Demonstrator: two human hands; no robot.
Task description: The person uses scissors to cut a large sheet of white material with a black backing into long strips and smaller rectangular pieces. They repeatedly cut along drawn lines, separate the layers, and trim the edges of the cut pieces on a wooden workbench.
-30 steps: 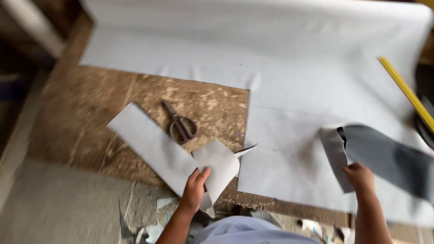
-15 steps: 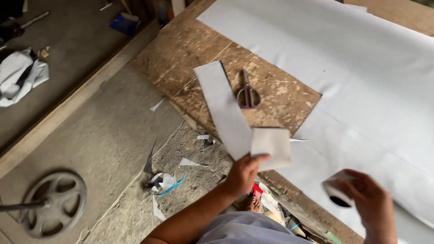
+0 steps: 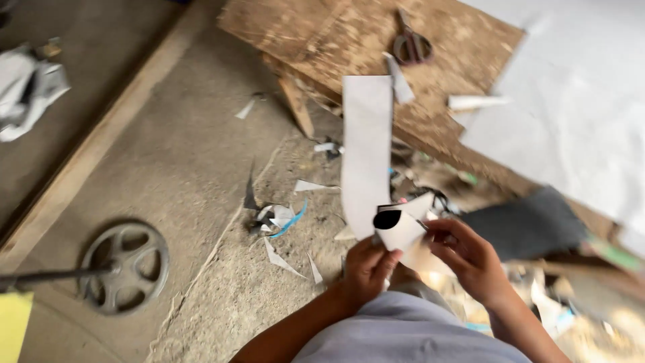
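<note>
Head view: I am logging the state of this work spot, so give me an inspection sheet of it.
Surface: worn wooden board, part covered by a big white sheet.
Job's things: long white strip held up; rolled white piece with a dark opening, held in front of it.
Clutter: scissors on the board; paper scraps on the concrete floor; dark sheet by the board's edge.
Grippers: left hand and right hand both grip the rolled piece; the left seems to hold the strip too.
Cables: nothing seen.
Surroundings: metal wheel on a rod, white cloth, wooden beam.
</note>
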